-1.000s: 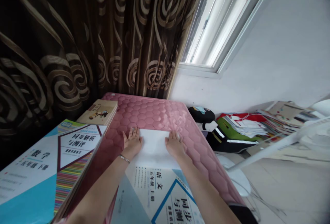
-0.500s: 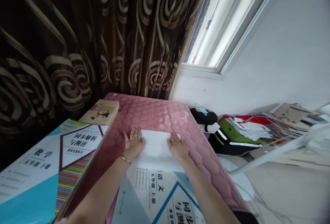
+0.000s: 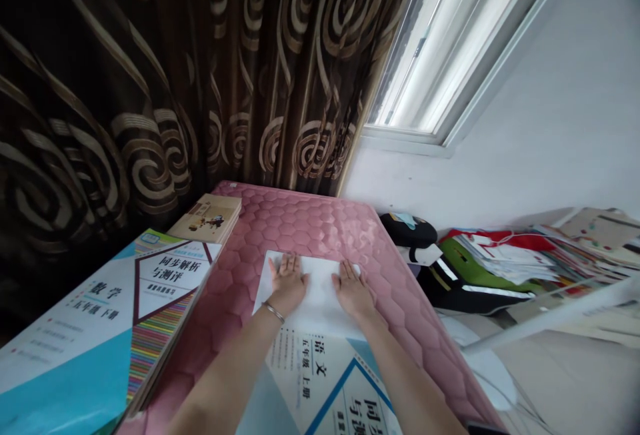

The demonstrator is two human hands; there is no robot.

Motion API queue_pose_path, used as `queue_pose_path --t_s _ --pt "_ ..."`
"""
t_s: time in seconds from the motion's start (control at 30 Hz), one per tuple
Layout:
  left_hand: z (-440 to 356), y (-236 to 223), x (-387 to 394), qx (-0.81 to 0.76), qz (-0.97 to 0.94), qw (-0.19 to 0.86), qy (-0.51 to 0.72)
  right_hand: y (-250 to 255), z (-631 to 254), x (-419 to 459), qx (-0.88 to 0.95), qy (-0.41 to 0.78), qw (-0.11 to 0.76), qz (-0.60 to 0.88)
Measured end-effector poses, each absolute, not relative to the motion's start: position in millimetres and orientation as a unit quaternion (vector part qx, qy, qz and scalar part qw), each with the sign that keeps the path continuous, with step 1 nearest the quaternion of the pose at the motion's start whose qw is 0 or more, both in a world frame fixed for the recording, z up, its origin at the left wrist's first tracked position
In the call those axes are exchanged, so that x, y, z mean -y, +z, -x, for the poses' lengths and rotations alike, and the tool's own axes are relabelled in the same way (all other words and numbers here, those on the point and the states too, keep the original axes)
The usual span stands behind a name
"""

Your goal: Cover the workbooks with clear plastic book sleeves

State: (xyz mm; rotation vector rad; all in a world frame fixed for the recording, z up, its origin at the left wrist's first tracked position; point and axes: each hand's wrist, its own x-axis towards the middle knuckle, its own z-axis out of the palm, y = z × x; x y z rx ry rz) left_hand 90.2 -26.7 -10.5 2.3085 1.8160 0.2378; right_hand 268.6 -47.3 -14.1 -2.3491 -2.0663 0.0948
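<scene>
A white sheet of paper (image 3: 320,301) lies over the upper part of a blue and white workbook (image 3: 305,391). My left hand (image 3: 290,287) rests on the paper's left half, fingers spread, with a bracelet at the wrist. On the right part of the sheet, near its far edge, my right hand (image 3: 353,291) lies flat with its fingers stretched out. Neither hand grips anything. Both forearms reach in from below, and the right one covers part of the workbook's right side.
All this lies on a pink quilted cover (image 3: 300,215). A stack of workbooks (image 3: 75,341) and smaller tan books (image 3: 210,216) stand on the left. Right of the cover are a black and green bag (image 3: 467,268), piled papers (image 3: 515,258) and a white lamp (image 3: 540,318). A patterned curtain (image 3: 240,75) hangs behind.
My left hand has moved inward from the paper's left edge onto the sheet. My right hand still lies on the right part. The whole view has shifted slightly.
</scene>
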Motion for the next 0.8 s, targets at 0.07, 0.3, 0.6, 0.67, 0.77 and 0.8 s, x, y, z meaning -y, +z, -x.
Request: queue_pose_path --t_s 0.07,0.3,0.6,0.67,0.77,0.8 --pt "-66 -9 24 -0.638 -0.762 0.084 0.073 -11 -267 49 0.659 0.034 0.003 0.751" --pt "-21 5 54 -0.698 -0.713 0.026 0.060 -14 -267 46 0.659 0.031 -0.003 0.751" --pt "-6 -12 109 -0.639 -0.755 0.038 0.140 1 -226 44 0.658 -0.022 0.035 0.752" --pt "-5 -15 108 -0.641 -0.752 0.036 0.153 3 -192 40 0.694 -0.012 0.075 0.716" --pt "-6 -15 106 -0.646 -0.746 0.040 0.155 3 -142 27 0.727 0.041 0.113 0.676" --pt "-7 -15 106 -0.648 -0.745 0.044 0.153 2 -130 21 0.726 0.059 0.118 0.675"
